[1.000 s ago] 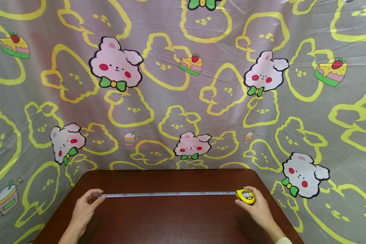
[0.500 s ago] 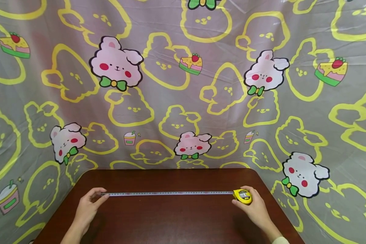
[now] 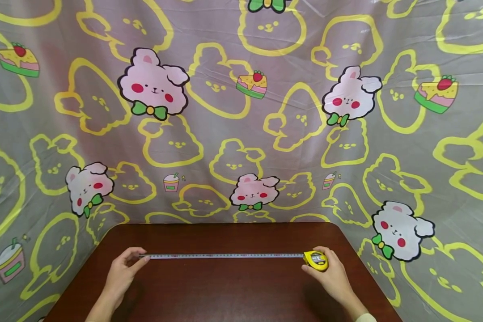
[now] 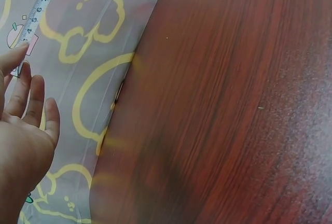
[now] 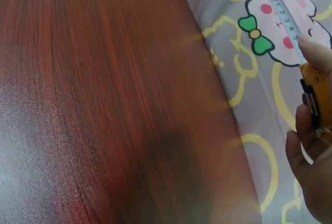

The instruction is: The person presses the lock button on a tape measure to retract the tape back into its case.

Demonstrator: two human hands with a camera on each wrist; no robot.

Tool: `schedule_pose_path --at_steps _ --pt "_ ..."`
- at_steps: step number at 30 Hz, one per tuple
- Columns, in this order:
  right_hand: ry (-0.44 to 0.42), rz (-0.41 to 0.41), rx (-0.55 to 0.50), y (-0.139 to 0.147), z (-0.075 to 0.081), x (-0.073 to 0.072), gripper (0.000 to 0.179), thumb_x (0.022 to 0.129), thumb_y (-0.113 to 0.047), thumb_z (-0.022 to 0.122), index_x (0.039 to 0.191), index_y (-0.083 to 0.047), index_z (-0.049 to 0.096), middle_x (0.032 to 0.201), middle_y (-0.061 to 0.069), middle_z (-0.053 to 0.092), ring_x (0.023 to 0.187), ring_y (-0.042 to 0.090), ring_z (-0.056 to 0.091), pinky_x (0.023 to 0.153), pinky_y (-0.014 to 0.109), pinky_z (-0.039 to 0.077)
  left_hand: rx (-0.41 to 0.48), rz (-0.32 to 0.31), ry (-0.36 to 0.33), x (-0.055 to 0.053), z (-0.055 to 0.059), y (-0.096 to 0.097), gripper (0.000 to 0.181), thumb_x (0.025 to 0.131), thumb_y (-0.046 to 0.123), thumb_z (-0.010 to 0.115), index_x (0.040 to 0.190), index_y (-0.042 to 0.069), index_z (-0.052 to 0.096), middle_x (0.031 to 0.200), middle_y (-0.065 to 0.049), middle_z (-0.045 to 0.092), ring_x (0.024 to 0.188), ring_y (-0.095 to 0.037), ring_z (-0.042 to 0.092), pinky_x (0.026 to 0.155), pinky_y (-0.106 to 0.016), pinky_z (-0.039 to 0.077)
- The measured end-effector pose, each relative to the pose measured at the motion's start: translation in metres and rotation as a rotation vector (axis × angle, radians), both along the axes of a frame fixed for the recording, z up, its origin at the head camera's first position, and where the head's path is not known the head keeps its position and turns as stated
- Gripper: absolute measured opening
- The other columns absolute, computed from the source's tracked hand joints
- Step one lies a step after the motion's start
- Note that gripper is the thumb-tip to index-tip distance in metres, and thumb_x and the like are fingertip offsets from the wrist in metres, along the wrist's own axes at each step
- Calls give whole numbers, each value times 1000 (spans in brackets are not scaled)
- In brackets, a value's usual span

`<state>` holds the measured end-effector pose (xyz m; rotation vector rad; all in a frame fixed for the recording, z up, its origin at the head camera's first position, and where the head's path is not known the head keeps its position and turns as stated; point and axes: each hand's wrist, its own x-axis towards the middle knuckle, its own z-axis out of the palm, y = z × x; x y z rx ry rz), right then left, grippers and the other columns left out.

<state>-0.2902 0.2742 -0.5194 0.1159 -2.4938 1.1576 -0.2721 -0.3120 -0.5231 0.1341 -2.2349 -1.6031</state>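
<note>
A yellow tape measure [image 3: 316, 261] is gripped in my right hand [image 3: 333, 276], its case between thumb and fingers. From it the white blade [image 3: 225, 256] runs straight across to the left, above the brown table. My left hand [image 3: 120, 273] pinches the blade's free end between thumb and forefinger. In the left wrist view, the left hand [image 4: 26, 115] has its other fingers spread loosely below the blade [image 4: 37, 11]. The right wrist view shows the tape measure [image 5: 317, 97] partly cut off at the edge, with the right thumb [image 5: 314, 53] beside the blade's exit.
The dark brown wooden table [image 3: 225, 290] lies under both hands. Behind it and along both sides hangs a grey curtain [image 3: 225, 125] printed with rabbits, cakes and cups. Shadows of the hands fall on the tabletop.
Both hands have drawn closer together, the left moving right and the right moving left. The exposed length of blade between them is shorter.
</note>
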Motion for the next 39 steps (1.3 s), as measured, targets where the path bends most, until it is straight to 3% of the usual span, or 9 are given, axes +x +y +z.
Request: schedule_pose_path --at_steps 20,27,39 --pt "41 2 -21 -23 -8 0 66 71 -27 98 124 -9 63 110 5 61 95 22 58 79 36 50 34 -4 -24 -1 -3 9 33 92 17 81 115 -2 66 95 6 67 90 -8 56 74 -26 44" --pt "20 15 -36 -26 -8 -2 68 70 -35 98 124 -13 63 110 4 60 95 22 58 79 36 50 33 -7 -32 -1 -3 10 32 93 16 81 115 -1 66 95 6 67 90 -9 57 74 -25 44" --pt "30 28 -44 -36 -11 -2 67 70 -32 99 124 -13 64 106 2 59 93 20 56 77 35 49 36 -34 48 1 -4 18 26 91 12 82 108 -1 67 91 3 68 87 -12 57 73 -25 43"
